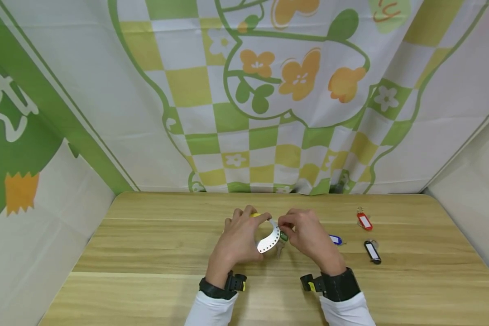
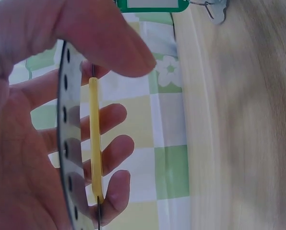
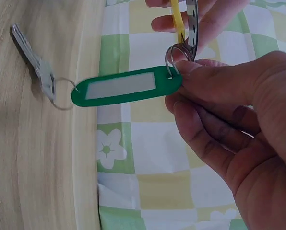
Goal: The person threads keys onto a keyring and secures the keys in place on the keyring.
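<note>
My left hand [image 1: 236, 237] holds a curved metal band [image 1: 270, 242] with a row of holes and a yellow sleeve [image 2: 95, 139]. Its thumb and a finger grip one end, while the other fingers are spread behind the sleeve in the left wrist view. My right hand [image 1: 309, 235] pinches a green key tag [image 3: 126, 88] by its ringed end, close to the band's end. Small metal rings [image 3: 174, 57] are there; whether they pass through the band is unclear. From the tag's other end a silver key [image 3: 44, 79] hangs on a thin ring.
Right of my right hand, a blue key tag [image 1: 336, 240], a red key tag [image 1: 364, 221] and a black key tag [image 1: 372, 252] lie on the wooden table [image 1: 163, 253]. A patterned curtain [image 1: 269, 154] hangs behind the table's far edge.
</note>
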### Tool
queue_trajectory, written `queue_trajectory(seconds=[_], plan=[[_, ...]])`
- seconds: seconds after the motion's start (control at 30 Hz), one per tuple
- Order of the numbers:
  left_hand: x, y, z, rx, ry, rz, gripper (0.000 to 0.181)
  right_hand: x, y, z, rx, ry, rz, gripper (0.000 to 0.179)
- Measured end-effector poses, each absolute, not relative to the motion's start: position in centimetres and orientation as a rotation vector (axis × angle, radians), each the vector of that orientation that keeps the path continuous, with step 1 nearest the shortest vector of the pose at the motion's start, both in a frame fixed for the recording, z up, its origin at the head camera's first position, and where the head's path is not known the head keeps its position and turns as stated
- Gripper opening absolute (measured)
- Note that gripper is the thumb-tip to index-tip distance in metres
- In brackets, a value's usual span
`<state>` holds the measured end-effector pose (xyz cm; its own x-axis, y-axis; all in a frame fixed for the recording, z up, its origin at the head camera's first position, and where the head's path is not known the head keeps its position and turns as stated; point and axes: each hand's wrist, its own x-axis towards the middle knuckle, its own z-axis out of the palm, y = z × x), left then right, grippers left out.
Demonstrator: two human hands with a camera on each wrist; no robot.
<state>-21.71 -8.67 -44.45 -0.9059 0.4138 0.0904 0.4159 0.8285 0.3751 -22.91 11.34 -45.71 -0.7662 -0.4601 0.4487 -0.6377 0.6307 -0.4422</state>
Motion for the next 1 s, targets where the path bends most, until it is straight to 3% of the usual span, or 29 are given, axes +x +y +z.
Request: queue_trajectory(seconds=[0.13,0.4,0.6,1.0], plan=[[-21.71,-8.65,-44.52,-0.674,-3.005,-0.634,0.093,-22.91,11.29,-45.67,0.874,-2.58,0.845,0.018],[-21.9,-8.59,-44.58,-0.641,-2.987,-0.662,0.093,-22.8,10.8,-45.39,0.502,-2.658,1.028,0.011],[-21.89,-8.54,-44.63,-0.629,-2.971,-0.663,0.091,-22.86,10.39,-45.35,0.374,-2.669,1.068,0.009],[-21.78,-8.53,-44.5,-0.666,-2.989,-0.655,0.093,-22.76,10.75,-45.4,0.571,-2.67,0.939,0.015]])
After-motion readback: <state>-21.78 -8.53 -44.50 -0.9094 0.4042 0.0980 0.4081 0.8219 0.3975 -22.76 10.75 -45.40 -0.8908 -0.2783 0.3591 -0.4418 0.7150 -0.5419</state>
